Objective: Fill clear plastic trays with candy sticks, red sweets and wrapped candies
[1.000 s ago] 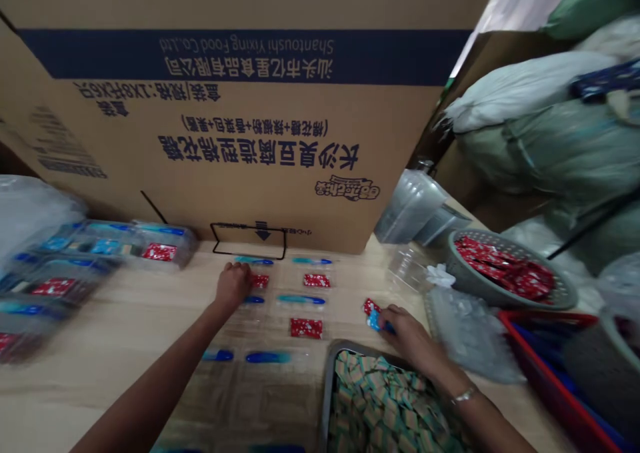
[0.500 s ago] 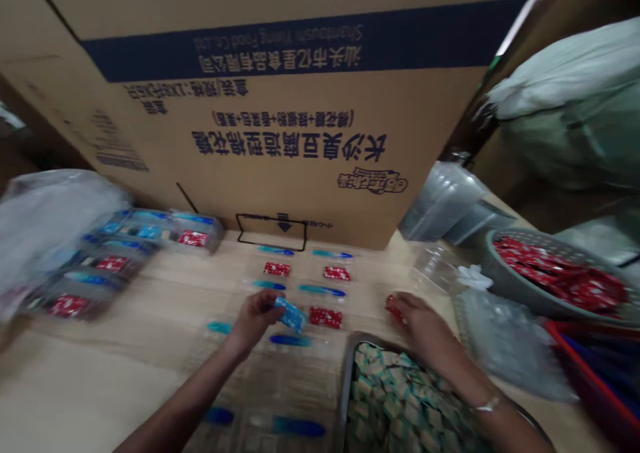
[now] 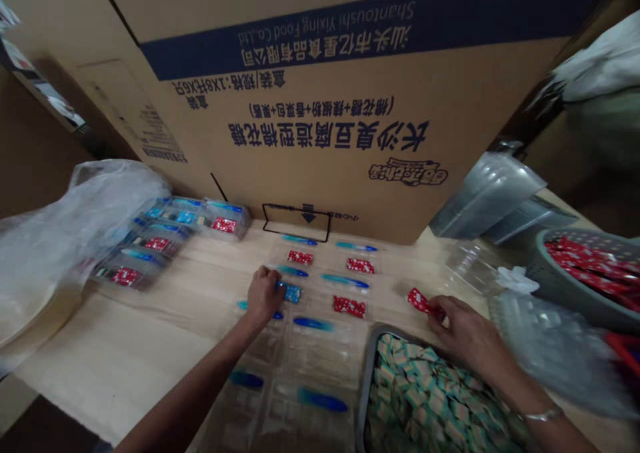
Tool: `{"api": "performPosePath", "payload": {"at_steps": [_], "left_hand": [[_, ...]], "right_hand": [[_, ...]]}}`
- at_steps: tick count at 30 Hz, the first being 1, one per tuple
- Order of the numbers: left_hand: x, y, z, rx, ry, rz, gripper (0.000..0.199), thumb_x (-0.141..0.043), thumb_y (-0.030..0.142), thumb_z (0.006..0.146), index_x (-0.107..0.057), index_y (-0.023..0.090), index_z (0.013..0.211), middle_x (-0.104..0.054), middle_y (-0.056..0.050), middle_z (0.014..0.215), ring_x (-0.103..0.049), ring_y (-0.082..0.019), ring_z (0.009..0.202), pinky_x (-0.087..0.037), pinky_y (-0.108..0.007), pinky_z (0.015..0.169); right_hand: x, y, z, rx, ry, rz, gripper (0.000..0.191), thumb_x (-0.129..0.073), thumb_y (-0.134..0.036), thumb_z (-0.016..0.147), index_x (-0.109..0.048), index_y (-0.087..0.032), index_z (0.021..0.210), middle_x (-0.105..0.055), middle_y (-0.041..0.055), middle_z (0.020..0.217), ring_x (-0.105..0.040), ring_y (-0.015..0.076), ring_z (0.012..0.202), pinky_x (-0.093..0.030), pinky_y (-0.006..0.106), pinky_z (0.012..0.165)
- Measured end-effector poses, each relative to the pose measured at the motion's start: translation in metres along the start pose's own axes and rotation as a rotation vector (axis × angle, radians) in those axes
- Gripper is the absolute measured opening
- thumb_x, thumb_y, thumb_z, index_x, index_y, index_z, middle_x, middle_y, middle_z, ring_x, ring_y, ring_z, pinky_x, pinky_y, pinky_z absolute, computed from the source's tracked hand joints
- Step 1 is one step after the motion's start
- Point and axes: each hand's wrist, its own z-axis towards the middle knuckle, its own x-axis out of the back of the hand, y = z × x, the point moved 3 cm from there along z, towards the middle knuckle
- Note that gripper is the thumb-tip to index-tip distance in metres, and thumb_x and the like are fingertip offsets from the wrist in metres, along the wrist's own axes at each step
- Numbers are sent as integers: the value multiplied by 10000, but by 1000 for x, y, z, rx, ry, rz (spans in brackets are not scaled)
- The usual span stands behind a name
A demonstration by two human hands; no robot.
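While right hand point(image 3: 465, 333) grip clamps red sachet point(image 3: 419, 301), long axis slanting up-left | left hand point(image 3: 263, 297) touching blue sachet point(image 3: 292, 293), grip unclear

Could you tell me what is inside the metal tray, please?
The tray holds a heap of small green-and-cream sachets; they cover its floor, so that cannot be seen, nor can anything beneath them.

The left hand point(image 3: 263, 297) reaches forward on a bare forearm point(image 3: 200, 366), knuckles up, fingers point(image 3: 273, 286) curled downward. The right hand point(image 3: 467, 336) angles inward, its fingertips point(image 3: 439, 311) pinched together, a thin bracelet point(image 3: 543, 414) around the wrist.
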Motion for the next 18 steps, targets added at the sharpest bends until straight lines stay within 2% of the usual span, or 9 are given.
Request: {"api": "performPosePath", "payload": {"at_steps": [2, 6, 9, 11, 13, 15, 18], "left_hand": [[0, 2, -1, -22, -26, 57, 144, -606, 131, 689, -647, 184, 816, -567, -74, 881, -543, -256, 952, -442, -367, 867], [6, 3, -7, -61, -69, 107, 164, -596, 150, 724, -646, 178, 878, -565, -81, 955, -541, -246, 976, -441, -361, 901], [14, 3, -25, -167, -56, 90, 223, -578, 154, 750, -626, 168, 967, -564, -86, 1021, -546, -238, 985, -451, -360, 900], [19, 5, -43, -264, -45, 50, 210, -569, 147, 757, -621, 166, 959, -575, -86, 1002, -554, -237, 970, -466, -365, 876], [21, 10, -63, -339, -29, 1, 173, -558, 155, 776, -616, 170, 937, -587, -85, 987, -559, -236, 952, -473, -370, 852], [21, 18, -82, -423, -48, -44, 154, -532, 175, 815, -606, 178, 951, -600, -82, 991, -559, -230, 942, -466, -369, 836], [14, 39, -108, -626, -231, -63, 131, -514, 195, 850, -606, 198, 945, -627, -62, 959, -556, -217, 919, -445, -354, 815]], "right_hand": [[8, -30, -10, 79, -7, 84, 180, -432, -283, 801, -573, -194, 866, -627, 58, 852, -591, 193, 766, -442, 299, 679], [11, -108, -37, 318, -140, 158, 136, -459, -165, 791, -571, -202, 860, -610, 41, 824, -558, 198, 787, -425, 326, 736], [3, -152, -55, 411, -182, 122, 143, -491, -104, 780, -570, -195, 855, -591, 45, 812, -540, 214, 806, -415, 352, 760], [-2, -170, -62, 441, -193, 108, 160, -508, -87, 785, -570, -197, 883, -591, 46, 854, -537, 215, 839, -417, 360, 794], [-4, -177, -61, 450, -212, 98, 144, -524, -101, 802, -572, -197, 898, -591, 52, 925, -536, 212, 884, -421, 356, 827], [1, -164, -54, 407, -237, 55, 124, -521, -119, 823, -579, -189, 907, -589, 62, 977, -535, 207, 923, -418, 341, 852], [19, -108, -41, 164, -266, -183, 203, -455, -74, 842, -592, -158, 966, -602, 98, 1011, -539, 222, 958, -402, 336, 852]]}}
